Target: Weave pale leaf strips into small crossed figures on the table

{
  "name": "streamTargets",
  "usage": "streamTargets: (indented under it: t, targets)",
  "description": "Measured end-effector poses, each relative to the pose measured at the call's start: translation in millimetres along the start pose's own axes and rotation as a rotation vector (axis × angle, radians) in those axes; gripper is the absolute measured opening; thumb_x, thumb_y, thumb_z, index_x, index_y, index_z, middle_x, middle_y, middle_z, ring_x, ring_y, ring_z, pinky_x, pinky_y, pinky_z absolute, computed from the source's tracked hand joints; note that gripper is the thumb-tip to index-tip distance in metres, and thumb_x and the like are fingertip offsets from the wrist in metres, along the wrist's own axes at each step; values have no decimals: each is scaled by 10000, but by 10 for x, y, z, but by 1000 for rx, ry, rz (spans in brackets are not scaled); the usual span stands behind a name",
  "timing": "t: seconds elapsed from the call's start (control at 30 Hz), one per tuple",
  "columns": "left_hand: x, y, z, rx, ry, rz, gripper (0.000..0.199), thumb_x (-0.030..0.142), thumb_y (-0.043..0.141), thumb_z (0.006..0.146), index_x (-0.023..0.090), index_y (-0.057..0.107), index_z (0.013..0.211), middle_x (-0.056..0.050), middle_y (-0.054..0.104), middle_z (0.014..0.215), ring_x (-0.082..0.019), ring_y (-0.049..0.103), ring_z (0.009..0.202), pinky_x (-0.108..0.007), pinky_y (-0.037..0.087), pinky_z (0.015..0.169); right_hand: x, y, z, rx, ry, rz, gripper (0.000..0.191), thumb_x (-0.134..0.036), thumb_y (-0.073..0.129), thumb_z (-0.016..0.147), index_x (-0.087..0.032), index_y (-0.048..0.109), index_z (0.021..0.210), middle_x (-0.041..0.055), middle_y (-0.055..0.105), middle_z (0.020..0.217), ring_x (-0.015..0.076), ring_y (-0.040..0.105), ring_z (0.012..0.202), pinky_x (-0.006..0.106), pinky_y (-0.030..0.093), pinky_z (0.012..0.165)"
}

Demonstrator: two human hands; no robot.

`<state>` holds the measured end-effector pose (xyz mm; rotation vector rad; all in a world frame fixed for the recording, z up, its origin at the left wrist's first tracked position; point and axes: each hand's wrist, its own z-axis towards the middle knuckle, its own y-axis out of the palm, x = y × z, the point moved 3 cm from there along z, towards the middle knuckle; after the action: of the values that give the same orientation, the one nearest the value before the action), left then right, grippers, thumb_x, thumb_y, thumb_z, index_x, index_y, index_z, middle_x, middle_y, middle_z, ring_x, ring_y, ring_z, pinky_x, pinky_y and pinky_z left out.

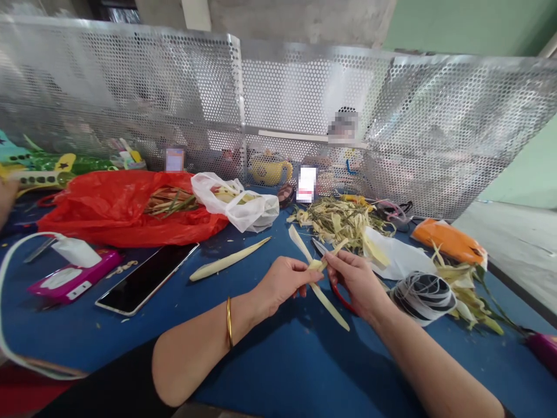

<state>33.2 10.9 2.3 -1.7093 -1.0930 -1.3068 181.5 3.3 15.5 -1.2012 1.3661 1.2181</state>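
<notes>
Near the middle of the blue table, my left hand (289, 280) pinches pale husk strips (327, 305) where they cross. One long strip slants from upper left to lower right past my fingertips. A shorter strip runs up toward the right, between both hands. My right hand (354, 278) is closed round scissors (338, 293) with red handles, their metal tips pointing up and left, and its fingertips are at the shorter strip. A single pale husk (230, 259) lies on the table to the left of my hands.
At the left are a black phone (148, 278), a purple power strip (76, 276) with a white cable and a red bag (113, 203). A husk pile (335, 217), a wire spool (423, 297) and an orange packet (448, 239) lie right. Behind stands a perforated metal screen (296, 87).
</notes>
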Motion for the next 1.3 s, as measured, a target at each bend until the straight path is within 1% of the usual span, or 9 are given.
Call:
streamTargets:
  t: [0.2,0.3,0.37,0.43,0.53,0.6,0.77,1.0,1.3]
  targets:
    - [21,32,-9,-12,0,24,258,347,703,707,139,673,557,4,551,456,-65,429,405,-206,282,420,117,-31,35,118,65,54,400,-460,821,528,-162,556,565,-29,522,483,78,441,425,220,349,443]
    - [19,13,3,2,-38,-40,243,340,717,700,128,681,586,-28,628,542,-64,463,412,-199,323,422,64,-98,59,138,35,-101,371,-497,735,644,-166,569,613,-6,556,536,106,481,452,245,377,462]
    - [17,-17,15,33,-79,-132,232,345,734,689,119,697,652,-53,672,613,-73,498,431,-205,371,442,-98,-163,15,252,-203,-358,301,-463,630,779,-174,598,699,8,588,605,135,527,532,268,411,524]
    - [17,-51,22,77,-122,-230,236,339,757,668,113,702,706,-63,687,647,-90,538,459,-221,421,479,-301,-139,-113,308,-601,-687,189,-357,565,866,-190,624,798,25,631,713,163,573,666,294,433,633]
    - [20,-80,28,114,-140,-351,252,318,798,612,106,698,703,-52,672,624,-108,574,508,-231,448,529,-378,115,-359,-32,-1142,-1146,131,-207,519,906,-201,646,876,41,647,779,176,582,732,333,410,720]
    - [9,-74,33,102,-124,-408,287,328,824,569,101,703,694,-48,662,618,-112,576,537,-223,429,531,-261,282,-467,-291,-1315,-1405,195,-138,455,925,-189,643,932,41,627,751,181,559,697,350,393,711]
    - [-35,-53,50,86,-106,-433,361,379,869,487,109,665,611,-6,595,557,-90,506,505,-216,362,495,24,416,-426,-336,-1326,-1741,226,-94,392,938,-128,609,990,83,628,840,213,543,741,371,364,705]
    - [45,-62,62,-140,-47,-473,348,328,877,521,109,698,723,-20,654,696,-93,570,636,-214,423,631,-51,289,-347,-100,-1186,-1409,253,-141,374,973,-161,561,804,36,610,703,161,522,643,319,321,674]
    - [65,-66,23,-68,-36,-504,296,323,850,593,95,723,732,-67,697,698,-128,624,661,-235,484,689,-54,384,-518,-277,-1352,-1311,249,-80,373,923,-166,576,806,33,596,668,167,514,639,330,359,693]
